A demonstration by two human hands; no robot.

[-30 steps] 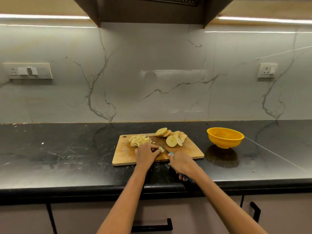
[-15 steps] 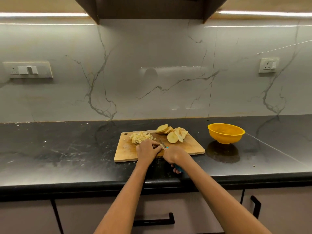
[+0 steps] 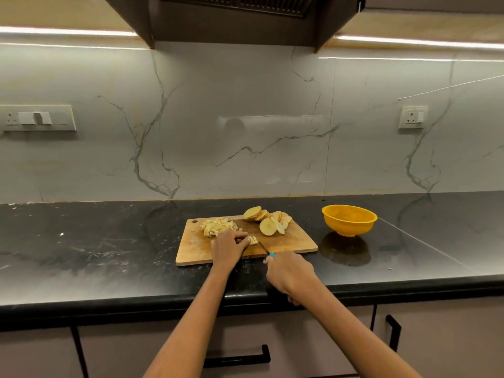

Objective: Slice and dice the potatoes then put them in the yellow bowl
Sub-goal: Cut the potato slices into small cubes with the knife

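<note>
A wooden cutting board [image 3: 294, 242] lies on the black counter. On its far left sits a heap of diced potato [image 3: 218, 227]. Round potato slices [image 3: 268, 220] are piled at its far right. My left hand [image 3: 228, 248] rests on the board with curled fingers holding down a small stack of potato pieces [image 3: 252, 240]. My right hand [image 3: 290, 274] grips a knife [image 3: 264, 248] with a blue handle, its blade lying on the board just right of those pieces. The yellow bowl [image 3: 349, 220] stands on the counter to the right of the board; nothing shows inside it.
The black counter [image 3: 95, 249] runs left and right of the board, with its front edge under my wrists. A marble backsplash with a switch panel [image 3: 38, 118] and a socket [image 3: 412, 117] rises behind. Cabinet doors with black handles are below.
My right hand drew back toward the counter edge with the knife after pushing forward half a second ago. My left hand stayed on the potato pieces.
</note>
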